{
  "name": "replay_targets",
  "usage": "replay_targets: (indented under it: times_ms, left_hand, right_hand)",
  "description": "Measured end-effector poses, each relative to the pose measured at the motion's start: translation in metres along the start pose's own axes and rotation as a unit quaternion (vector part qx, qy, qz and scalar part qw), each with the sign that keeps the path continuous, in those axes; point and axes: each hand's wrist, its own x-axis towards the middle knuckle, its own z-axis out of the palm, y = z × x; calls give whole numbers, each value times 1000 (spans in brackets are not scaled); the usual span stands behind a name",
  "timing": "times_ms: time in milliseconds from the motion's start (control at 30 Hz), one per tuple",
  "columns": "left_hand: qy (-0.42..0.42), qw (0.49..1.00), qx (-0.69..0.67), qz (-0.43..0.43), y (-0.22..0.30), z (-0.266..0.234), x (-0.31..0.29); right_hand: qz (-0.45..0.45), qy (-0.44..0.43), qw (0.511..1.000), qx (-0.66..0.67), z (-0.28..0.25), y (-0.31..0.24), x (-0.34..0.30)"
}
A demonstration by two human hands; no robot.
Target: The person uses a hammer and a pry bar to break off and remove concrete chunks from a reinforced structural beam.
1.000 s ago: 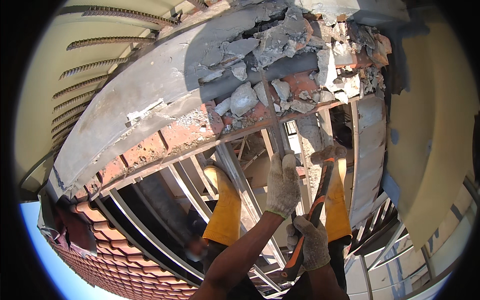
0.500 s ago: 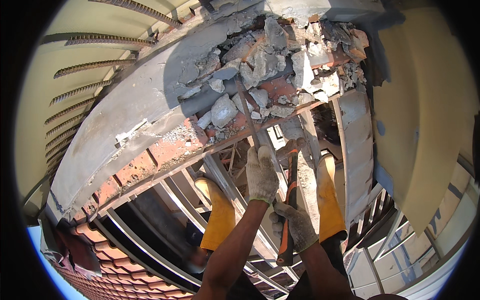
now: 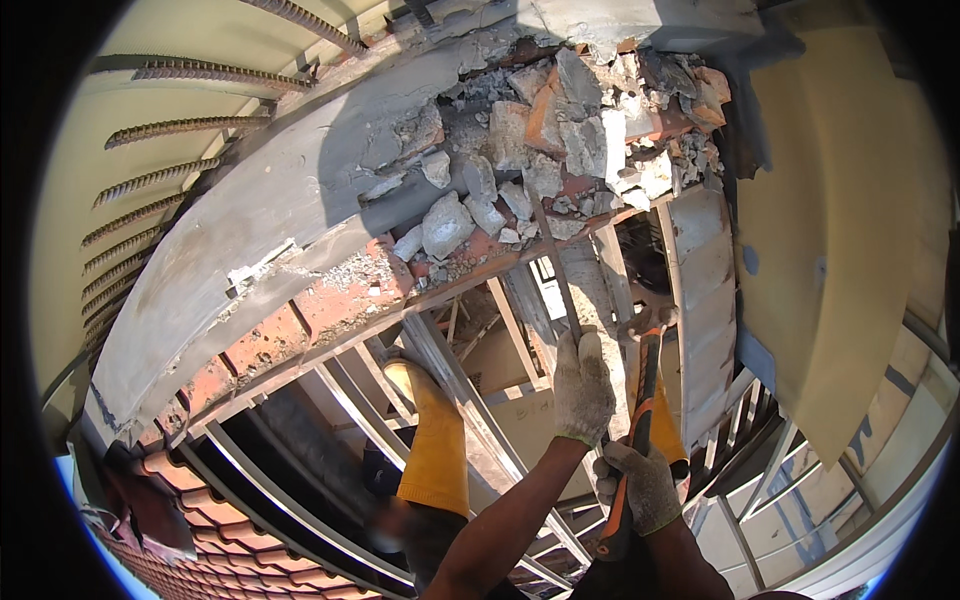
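Observation:
In the work glove on my left hand (image 3: 584,392) is a long metal chisel (image 3: 556,262), its far end among the broken concrete chunks (image 3: 447,225). My right hand (image 3: 645,488), also gloved, is closed round the black and orange handle of a hammer (image 3: 640,420). The hammer's head (image 3: 648,322) stands to the right of my left glove, apart from the chisel. Past the chisel tip, loose concrete and red brick pieces (image 3: 545,118) lie heaped on the broken edge of a grey plastered band (image 3: 230,215).
My yellow boots (image 3: 437,430) stand among metal roof battens (image 3: 365,420) with gaps between them. Ribbed steel bars (image 3: 190,125) jut out at upper left. Clay roof tiles (image 3: 215,515) lie at lower left. A beige wall (image 3: 825,230) rises on the right.
Both hands have moved right with the chisel and hammer. The chisel tip has shifted right and nearer. Several chunks have moved, and a red brick piece now shows in the heap.

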Motion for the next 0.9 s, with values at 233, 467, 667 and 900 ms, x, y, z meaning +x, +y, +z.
replay_targets:
  times_ms: [233,467,667,900]
  left_hand:
    - [66,992,54,97,-19,-29,34]
    - [56,998,-19,4,-5,-17,88]
    - [58,997,-11,55,19,23,61]
    - [-53,995,-64,55,66,33,29]
  right_hand:
    - [64,-115,990,46,32,-2,28]
    - [-37,-108,991,71,41,-30,57]
    - [-39,-51,997,45,2,-43,40]
    - [-24,-36,989,145,4,-31,-15]
